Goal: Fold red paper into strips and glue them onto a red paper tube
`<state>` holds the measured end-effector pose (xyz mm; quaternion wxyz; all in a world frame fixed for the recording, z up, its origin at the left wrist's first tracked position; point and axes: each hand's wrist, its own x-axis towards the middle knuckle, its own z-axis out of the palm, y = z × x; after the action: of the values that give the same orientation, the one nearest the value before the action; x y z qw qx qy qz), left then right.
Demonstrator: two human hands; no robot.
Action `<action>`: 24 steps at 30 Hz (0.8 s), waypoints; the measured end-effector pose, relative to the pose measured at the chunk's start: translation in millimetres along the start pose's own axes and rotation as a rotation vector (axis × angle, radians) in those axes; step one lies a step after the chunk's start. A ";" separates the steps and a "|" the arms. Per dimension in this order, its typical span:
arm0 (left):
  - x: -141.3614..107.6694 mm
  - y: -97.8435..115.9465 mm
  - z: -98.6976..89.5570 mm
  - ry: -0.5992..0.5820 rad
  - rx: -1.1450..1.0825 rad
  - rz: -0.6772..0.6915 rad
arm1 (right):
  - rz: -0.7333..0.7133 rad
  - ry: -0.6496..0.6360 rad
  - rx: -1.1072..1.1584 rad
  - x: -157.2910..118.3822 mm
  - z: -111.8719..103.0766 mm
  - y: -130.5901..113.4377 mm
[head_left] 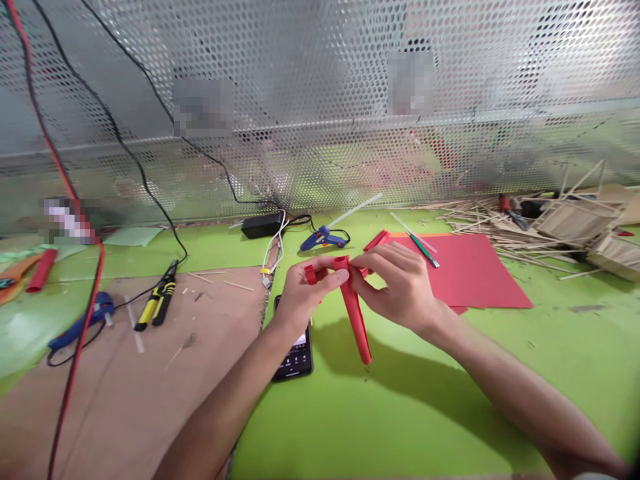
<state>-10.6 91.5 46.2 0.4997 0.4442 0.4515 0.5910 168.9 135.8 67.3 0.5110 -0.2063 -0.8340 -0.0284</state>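
Note:
Between my hands is a rolled red paper tube (356,320), tilted with its lower end toward me. My left hand (307,288) pinches the tube near its upper end, and a small curl of red paper (311,274) shows at its fingers. My right hand (397,283) has its fingers closed on the same end from the other side; its fingertips partly cover the paper there. Under my left wrist lies a dark phone (294,363) with its screen lit. Just behind my right hand is another rolled red paper piece (377,240).
Red paper sheets (483,273) lie at right with a green craft knife (424,250) on them. A blue glue gun (323,239) and black adapter (261,225) sit behind. Yellow-black pliers (157,300) and another blue glue gun (83,323) lie left. Thin wooden sticks (480,227) are heaped back right.

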 end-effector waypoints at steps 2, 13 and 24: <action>-0.5 0.2 0.0 0.007 -0.001 -0.003 | 0.004 0.000 0.010 -0.2 -0.8 0.1; -2.1 1.7 -1.5 0.029 -0.018 -0.040 | 0.390 -0.172 0.354 9.1 -15.7 -1.1; -0.9 -1.3 -4.1 0.017 -0.001 -0.022 | 0.169 -0.132 0.199 4.4 -11.2 0.7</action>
<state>-14.2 90.3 44.0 0.5025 0.4338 0.4602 0.5895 176.8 134.9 76.3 0.4735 -0.2257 -0.8441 0.1113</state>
